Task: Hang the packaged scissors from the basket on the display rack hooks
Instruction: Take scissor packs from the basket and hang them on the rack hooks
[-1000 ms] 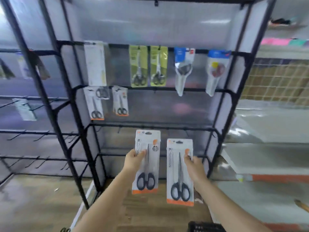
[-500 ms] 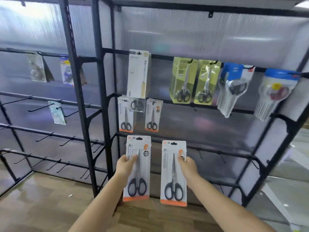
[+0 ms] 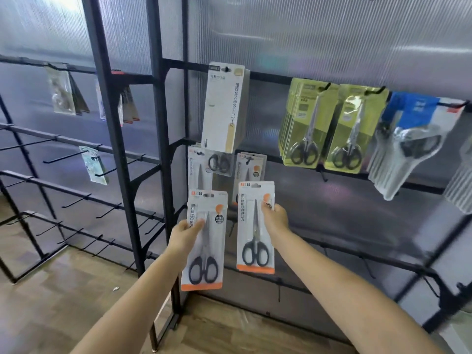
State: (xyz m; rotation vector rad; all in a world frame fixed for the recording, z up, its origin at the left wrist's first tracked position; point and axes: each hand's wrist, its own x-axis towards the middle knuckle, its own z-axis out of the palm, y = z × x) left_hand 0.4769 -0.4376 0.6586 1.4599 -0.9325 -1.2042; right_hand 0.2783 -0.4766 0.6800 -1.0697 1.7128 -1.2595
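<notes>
Now each hand pinches 1 upright pack — the left hand [image 3: 184,235] its scissors pack [image 3: 205,242], the right hand [image 3: 275,218] its own pack [image 3: 256,227], nearer the hanging packs [image 3: 249,172]; their hook probably lies just above — partly hidden.

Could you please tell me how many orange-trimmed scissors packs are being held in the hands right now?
2: one pack gripped by the left hand, the other pack by the right hand. Similar packs hang on hooks behind them, partly hidden.
</notes>
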